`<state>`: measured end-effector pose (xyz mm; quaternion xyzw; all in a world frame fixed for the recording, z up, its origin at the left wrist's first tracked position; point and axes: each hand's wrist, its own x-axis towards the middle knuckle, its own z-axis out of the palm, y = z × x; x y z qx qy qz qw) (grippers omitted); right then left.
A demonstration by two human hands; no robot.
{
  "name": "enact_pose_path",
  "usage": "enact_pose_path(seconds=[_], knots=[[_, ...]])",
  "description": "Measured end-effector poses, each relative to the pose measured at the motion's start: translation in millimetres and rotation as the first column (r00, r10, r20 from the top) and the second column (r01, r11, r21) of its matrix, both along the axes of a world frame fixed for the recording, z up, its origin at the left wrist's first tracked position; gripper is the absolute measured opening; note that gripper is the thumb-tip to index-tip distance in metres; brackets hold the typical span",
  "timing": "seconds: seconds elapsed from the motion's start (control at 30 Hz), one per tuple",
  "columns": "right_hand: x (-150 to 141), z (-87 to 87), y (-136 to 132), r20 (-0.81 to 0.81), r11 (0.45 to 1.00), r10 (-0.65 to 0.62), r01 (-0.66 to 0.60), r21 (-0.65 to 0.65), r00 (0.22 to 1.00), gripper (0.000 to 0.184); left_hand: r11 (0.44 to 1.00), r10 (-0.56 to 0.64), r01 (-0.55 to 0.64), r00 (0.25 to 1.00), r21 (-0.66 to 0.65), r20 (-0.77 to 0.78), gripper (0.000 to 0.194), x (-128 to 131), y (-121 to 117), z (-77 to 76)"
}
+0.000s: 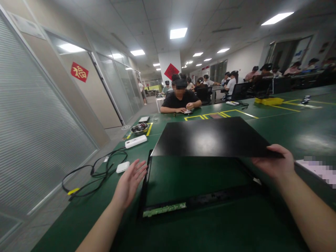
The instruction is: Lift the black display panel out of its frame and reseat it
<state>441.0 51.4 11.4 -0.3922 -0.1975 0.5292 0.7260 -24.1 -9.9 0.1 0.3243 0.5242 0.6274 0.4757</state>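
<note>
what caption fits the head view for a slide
Right hand holds a black panel over a black frame; left hand open.

The panel [210, 138] hides the far side of the frame [215, 197] and part of your right hand [284, 162]. Your forearms [105, 224] get cut off.

Lit from overhead by white ceiling panels [178, 33], nr ones blown out. Glare spot mid black sheet [210, 138], another on counter [316, 141], far R. Counter's near end dim w/ soft shadows. Wide-angle distortion: L partition [44, 115] leans. Bkgd soft; pixelated patch [319, 170] nr R edge.
</note>
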Motion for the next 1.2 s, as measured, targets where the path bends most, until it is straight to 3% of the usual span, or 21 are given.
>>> enact_pose_path(seconds=[0.1, 0.2, 0.33, 0.43, 0.57, 0.67, 0.83, 1.0, 1.2], knots=[[-8.6, 0.6, -4.6, 0.035, 0.991, 0.1, -0.096, -0.09, 0.994, 0.03, 0.992, -0.11, 0.123, 0.96, -0.035, 0.259, 0.048, 1.8, -6.9, 11.9], [-15.5, -2.4, -6.2, 0.067, 0.958, 0.214, -0.196, -0.208, 0.975, 0.029, 0.985, -0.168, 0.174, 0.944, 0.005, 0.283, 0.048, 0.2, -12.5, 18.2], [-18.1, -12.3, -0.4, 0.169, 0.878, 0.447, -0.396, -0.269, 0.878, 0.029, 0.999, -0.036, 0.035, 0.977, 0.01, 0.211, 0.06, -5.9, -13.6, 24.2], [-17.2, -21.9, 8.6, 0.276, 0.816, 0.571, -0.495, -0.3, 0.773, 0.031, 0.992, 0.129, -0.125, 0.965, -0.029, 0.23, 0.051, -5.1, -14.4, 33.1], [-17.3, -29.9, 16.9, 0.395, 0.79, 0.603, -0.449, -0.419, 0.693, 0.02, 0.959, 0.273, -0.236, 0.919, -0.156, 0.285, 0.031, 0.3, -17.4, 42.6], [-20.2, -28.4, 15.6, 0.47, 0.804, 0.58, -0.376, -0.461, 0.665, 0.018, 0.935, 0.33, -0.265, 0.896, -0.237, 0.296, 0.017, 1.4, -17.9, 42.9], [-26.1, -18.6, 10.0, 0.575, 0.837, 0.519, -0.239, -0.493, 0.632, 0.041, 0.961, 0.255, -0.209, 0.923, -0.181, 0.287, 0.025, 7.8, -18.1, 43.8], [-26.6, -16.1, 10.7, 0.597, 0.827, 0.526, -0.201, -0.526, 0.605, 0.036, 0.976, 0.217, -0.202, 0.936, -0.082, 0.278, 0.03, 10.8, -15.2, 42.8], [-21.7, -15.9, 12.6, 0.652, 0.846, 0.476, -0.104, -0.523, 0.59, 0.033, 0.996, 0.089, -0.084, 0.976, -0.035, 0.197, 0.026, 0.0, -7.1, 22.1]])
